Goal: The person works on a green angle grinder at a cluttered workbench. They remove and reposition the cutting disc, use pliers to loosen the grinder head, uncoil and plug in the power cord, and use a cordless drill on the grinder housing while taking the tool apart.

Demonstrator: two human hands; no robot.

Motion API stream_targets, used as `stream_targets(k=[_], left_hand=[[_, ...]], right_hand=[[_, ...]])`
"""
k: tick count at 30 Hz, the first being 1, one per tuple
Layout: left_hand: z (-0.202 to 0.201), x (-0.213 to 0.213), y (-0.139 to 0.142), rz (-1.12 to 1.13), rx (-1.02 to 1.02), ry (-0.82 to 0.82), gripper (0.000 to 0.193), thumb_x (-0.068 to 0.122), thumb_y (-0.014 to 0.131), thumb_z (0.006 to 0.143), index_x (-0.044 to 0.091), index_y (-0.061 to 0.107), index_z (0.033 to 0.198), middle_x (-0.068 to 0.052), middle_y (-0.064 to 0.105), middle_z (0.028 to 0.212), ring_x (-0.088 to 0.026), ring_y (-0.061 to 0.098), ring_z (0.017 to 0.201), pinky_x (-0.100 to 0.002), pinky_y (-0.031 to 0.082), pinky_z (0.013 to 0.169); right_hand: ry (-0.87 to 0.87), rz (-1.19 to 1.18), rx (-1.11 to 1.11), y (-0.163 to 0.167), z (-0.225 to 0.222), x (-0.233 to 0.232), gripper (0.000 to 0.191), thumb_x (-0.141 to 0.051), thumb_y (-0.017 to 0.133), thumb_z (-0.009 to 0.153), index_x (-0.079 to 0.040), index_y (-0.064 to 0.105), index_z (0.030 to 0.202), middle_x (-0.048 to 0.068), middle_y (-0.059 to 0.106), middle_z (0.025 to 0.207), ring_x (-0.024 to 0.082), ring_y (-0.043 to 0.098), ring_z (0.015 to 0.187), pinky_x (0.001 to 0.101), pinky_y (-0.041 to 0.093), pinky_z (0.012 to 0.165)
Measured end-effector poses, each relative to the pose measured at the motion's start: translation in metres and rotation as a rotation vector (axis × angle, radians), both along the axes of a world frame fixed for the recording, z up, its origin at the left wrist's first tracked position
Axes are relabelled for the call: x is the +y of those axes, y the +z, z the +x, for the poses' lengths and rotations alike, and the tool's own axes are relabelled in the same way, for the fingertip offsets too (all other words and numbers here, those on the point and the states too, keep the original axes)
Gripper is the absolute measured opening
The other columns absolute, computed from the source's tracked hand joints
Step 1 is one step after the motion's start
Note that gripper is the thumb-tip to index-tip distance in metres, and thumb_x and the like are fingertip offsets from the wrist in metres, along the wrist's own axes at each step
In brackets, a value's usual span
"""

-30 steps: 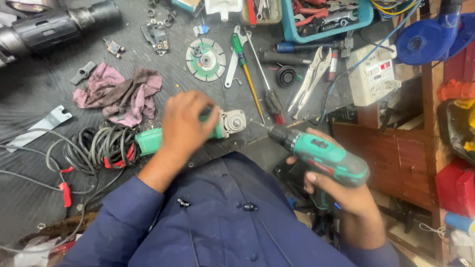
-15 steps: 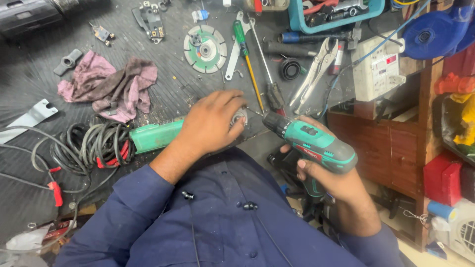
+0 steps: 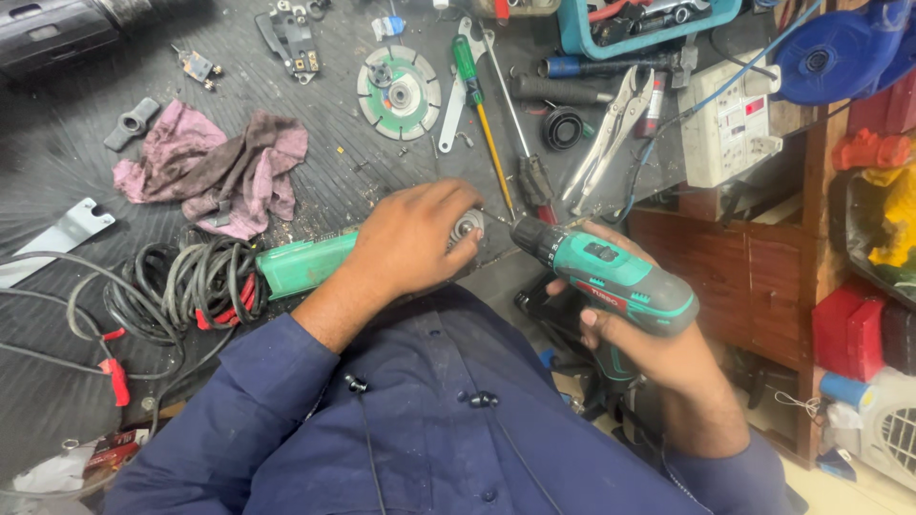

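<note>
Green-bodied angle grinder [image 3: 305, 262] lies on the dark rubber bench mat [image 3: 57, 162], gear head toward the drill. Left hand [image 3: 410, 243] wraps over the grinder's head end, fingers curled together and clamped on it; metal spindle flange [image 3: 468, 226] peeks out just past the fingertips. Right hand [image 3: 639, 348] grips the handle of a teal-and-black cordless drill [image 3: 611, 277], fingers closed tight round the grip; whether the index finger sits on the trigger I can't tell. Drill chuck points at the left fingertips, bit tip [image 3: 491, 217] at or touching the flange; exact contact not resolvable. Behind the left wrist: coiled black cable [image 3: 172, 286] with red ties, running off the grinder's tail. Beyond the left knuckles: pink-brown rag [image 3: 215, 172], well apart. Straight ahead of the left fingertips: diamond cutting disc [image 3: 399, 92] lying flat, then a green-handled screwdriver [image 3: 477, 105] with a yellow shaft beside a flat spanner [image 3: 456, 95]. Ahead of the right fingers: locking pliers [image 3: 611, 129], black rubber ring [image 3: 563, 127], white power strip [image 3: 730, 124] at the bench edge. Far off the left fingers: bent metal bracket [image 3: 62, 234]. Top edge: blue tool tray [image 3: 649, 24], partly cut off. Person wears a navy shirt; both sleeves in view.
</note>
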State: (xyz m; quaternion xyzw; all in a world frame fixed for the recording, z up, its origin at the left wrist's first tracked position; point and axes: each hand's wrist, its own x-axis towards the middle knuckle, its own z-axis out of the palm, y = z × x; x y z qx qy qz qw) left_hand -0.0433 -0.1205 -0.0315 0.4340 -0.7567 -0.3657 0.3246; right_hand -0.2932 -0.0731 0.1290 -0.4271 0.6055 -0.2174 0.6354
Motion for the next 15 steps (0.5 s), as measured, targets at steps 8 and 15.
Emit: stream_targets(k=[8, 15], left_hand=[[0.012, 0.007, 0.004, -0.122, -0.019, 0.076, 0.05, 0.036, 0.078, 0.082, 0.007, 0.065, 0.12, -0.012, 0.067, 0.118, -0.033, 0.065, 0.108, -0.046, 0.051, 0.09], [0.079, 0.042, 0.001, -0.095, -0.369, 0.149, 0.08, 0.037, 0.086, 0.063, 0.004, 0.061, 0.132, -0.009, 0.064, 0.124, -0.027, 0.06, 0.108, -0.042, 0.047, 0.087]], right_hand=[[0.102, -0.007, 0.148, 0.016, 0.018, -0.015, 0.076, 0.004, 0.063, 0.086, -0.005, 0.036, 0.157, 0.014, 0.071, 0.115, 0.011, 0.066, 0.09, 0.0257, 0.054, 0.063], [0.627, -0.237, 0.553, 0.038, 0.048, -0.041, 0.077, 0.002, 0.07, 0.079, -0.008, 0.043, 0.15, 0.009, 0.075, 0.112, 0.012, 0.072, 0.098, 0.0289, 0.055, 0.081]])
